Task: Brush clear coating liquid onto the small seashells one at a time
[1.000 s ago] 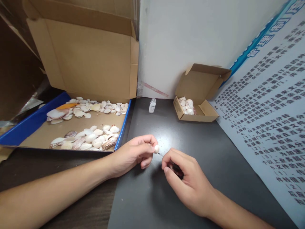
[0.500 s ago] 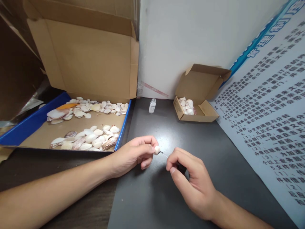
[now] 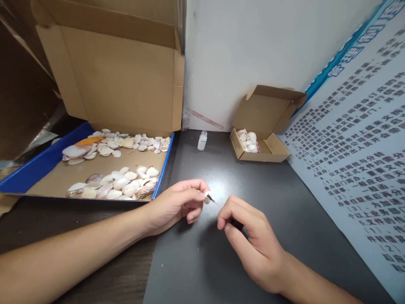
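Note:
My left hand [image 3: 177,204] pinches a small white shell [image 3: 207,196] between thumb and fingertips, just above the dark tabletop [image 3: 253,185]. My right hand [image 3: 249,240] is closed around a thin brush [image 3: 214,201] with a dark tip. That tip touches the shell. A small open glass bottle [image 3: 202,140] stands farther back, near the wall.
A large open cardboard box with a blue rim [image 3: 161,173] on the left holds several shells [image 3: 120,183]. A small open cardboard box [image 3: 264,145] at the back right holds several more shells. A printed poster [image 3: 357,160] leans along the right side.
My right hand has shifted slightly left and brought the brush tip onto the shell. My left hand has stayed in place with the shell turned a little.

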Demonstrator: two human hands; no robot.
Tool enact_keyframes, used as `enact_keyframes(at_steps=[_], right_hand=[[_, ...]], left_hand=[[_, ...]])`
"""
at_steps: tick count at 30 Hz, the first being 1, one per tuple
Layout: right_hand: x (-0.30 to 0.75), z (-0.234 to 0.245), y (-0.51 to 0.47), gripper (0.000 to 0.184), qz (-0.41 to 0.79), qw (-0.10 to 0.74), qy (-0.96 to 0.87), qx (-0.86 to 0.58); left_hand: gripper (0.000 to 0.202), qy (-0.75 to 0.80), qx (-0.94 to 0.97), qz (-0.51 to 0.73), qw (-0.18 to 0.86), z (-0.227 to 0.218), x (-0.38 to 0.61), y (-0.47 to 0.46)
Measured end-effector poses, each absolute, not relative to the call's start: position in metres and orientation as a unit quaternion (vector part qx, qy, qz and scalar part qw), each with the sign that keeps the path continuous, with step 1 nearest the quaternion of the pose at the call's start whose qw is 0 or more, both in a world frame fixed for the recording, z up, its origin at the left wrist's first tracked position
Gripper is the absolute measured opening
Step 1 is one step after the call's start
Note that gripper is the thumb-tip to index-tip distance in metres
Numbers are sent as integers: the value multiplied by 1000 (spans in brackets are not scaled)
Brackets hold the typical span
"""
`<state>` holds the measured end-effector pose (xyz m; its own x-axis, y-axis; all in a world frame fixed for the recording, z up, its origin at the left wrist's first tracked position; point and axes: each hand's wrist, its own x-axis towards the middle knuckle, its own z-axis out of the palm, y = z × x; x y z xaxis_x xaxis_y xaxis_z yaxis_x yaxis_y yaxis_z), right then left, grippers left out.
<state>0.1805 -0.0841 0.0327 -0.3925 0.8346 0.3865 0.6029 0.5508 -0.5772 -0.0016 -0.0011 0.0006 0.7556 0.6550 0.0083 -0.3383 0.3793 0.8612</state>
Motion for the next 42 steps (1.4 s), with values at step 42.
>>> enact_keyframes(at_steps=[42], right_hand=[[181, 35, -82, 17, 189, 332, -812, -442]], left_hand=[[17, 183, 495, 308, 792, 2, 0, -3]])
